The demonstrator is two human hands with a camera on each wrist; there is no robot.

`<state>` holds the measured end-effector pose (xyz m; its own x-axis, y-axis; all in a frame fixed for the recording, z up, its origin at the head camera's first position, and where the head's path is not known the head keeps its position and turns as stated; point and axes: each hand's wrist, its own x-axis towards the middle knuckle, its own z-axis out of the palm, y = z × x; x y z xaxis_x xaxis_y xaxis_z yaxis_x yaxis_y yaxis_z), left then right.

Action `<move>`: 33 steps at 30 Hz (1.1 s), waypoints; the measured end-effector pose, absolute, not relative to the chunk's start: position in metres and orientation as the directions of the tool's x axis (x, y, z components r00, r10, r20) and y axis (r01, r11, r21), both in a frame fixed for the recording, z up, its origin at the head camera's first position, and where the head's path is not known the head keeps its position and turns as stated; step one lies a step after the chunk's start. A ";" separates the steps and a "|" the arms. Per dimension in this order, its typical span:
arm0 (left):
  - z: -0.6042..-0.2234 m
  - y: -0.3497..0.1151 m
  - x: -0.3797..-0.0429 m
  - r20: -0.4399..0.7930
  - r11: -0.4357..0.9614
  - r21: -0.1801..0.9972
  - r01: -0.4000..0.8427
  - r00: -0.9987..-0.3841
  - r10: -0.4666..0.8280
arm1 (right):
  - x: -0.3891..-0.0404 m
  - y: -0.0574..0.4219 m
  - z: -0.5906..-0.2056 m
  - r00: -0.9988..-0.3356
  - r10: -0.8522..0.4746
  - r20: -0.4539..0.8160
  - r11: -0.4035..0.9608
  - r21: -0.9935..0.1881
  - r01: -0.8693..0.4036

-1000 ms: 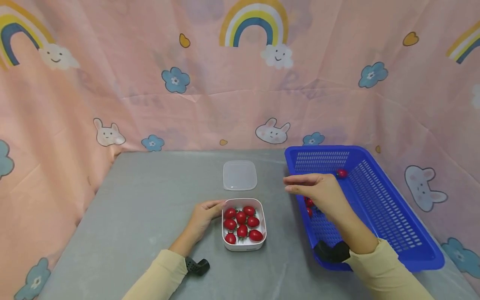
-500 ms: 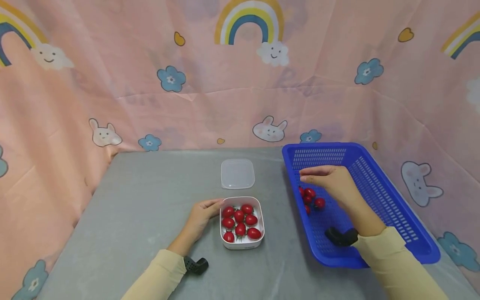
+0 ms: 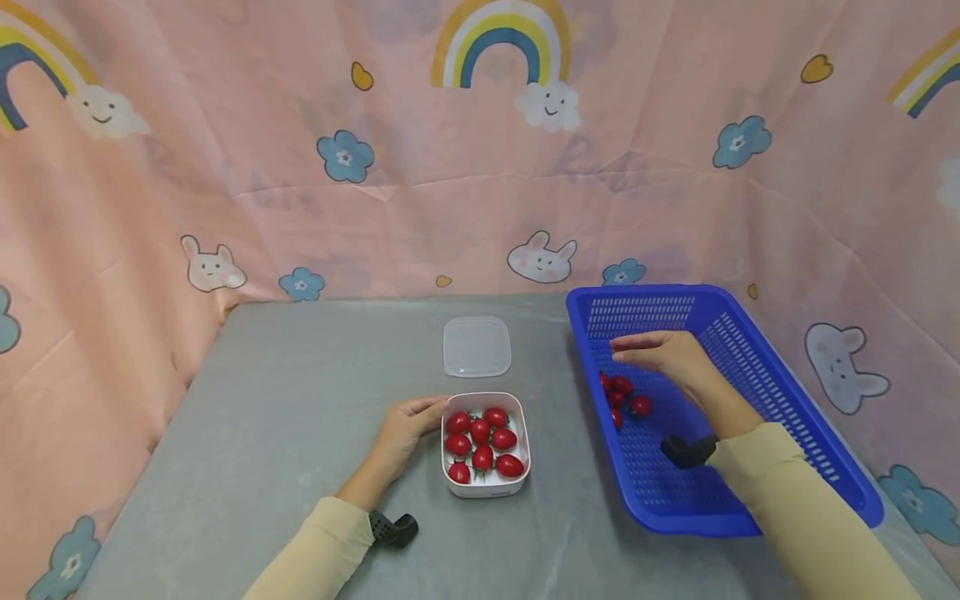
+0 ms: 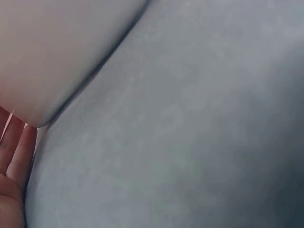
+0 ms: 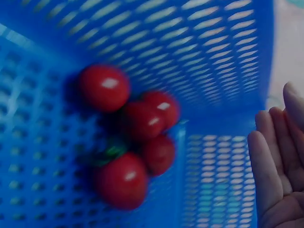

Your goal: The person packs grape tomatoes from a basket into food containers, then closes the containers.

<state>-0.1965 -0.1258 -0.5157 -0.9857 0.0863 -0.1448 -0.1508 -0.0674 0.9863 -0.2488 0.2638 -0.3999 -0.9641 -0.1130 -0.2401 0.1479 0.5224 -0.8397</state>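
My left hand (image 3: 405, 429) touches the upper left corner of a small white square box (image 3: 486, 492), its fingers extended. Close up in the left wrist view, fingers (image 4: 21, 152) lie straight along the box's pale wall (image 4: 57, 57). Several red cherry tomatoes (image 3: 482, 458) with green stems sit spread out in the box. Over the blue basket (image 3: 645, 500) hovers my right hand (image 3: 671, 358), fingers straight and holding nothing. Below it, a cluster of cherry tomatoes (image 5: 123, 183) rests in the basket by its left wall; the right wrist view shows the hand apart from them.
A clear square lid (image 3: 477, 347) lies flat on the grey table (image 3: 315, 375) behind the box. The basket has high slotted walls and takes up the right side. A pink patterned curtain (image 3: 420, 225) stands behind the table.
My right hand has moved rightward from the basket's left rim to above its inside, uncovering more of the tomatoes there. The left hand stays at the box.
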 end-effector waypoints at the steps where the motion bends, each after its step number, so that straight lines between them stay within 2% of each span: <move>1: -0.516 -0.126 -0.197 -0.143 -0.064 0.987 -0.149 -0.986 0.088 | -0.250 0.265 -0.403 -0.963 -0.117 -0.242 0.528 -0.837 0.146; 12: -0.513 -0.127 -0.195 -0.141 -0.052 0.988 -0.145 -0.987 0.083 | -0.258 0.275 -0.424 -0.935 -0.127 -0.331 0.556 -0.804 0.209; 19: -0.513 -0.126 -0.195 -0.133 -0.050 0.989 -0.137 -0.988 0.082 | -0.258 0.277 -0.428 -0.933 -0.134 -0.334 0.543 -0.813 0.213; 33: -0.516 -0.128 -0.195 -0.145 -0.014 0.989 -0.146 -0.986 0.084 | -0.260 0.280 -0.443 -0.922 -0.150 -0.357 0.603 -0.772 0.201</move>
<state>-0.1946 -0.1275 -0.5157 -0.9859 0.0837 -0.1447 -0.1463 -0.0141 0.9891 -0.2600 0.2799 -0.4434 -0.9218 -0.1502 -0.3574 0.2011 0.6028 -0.7721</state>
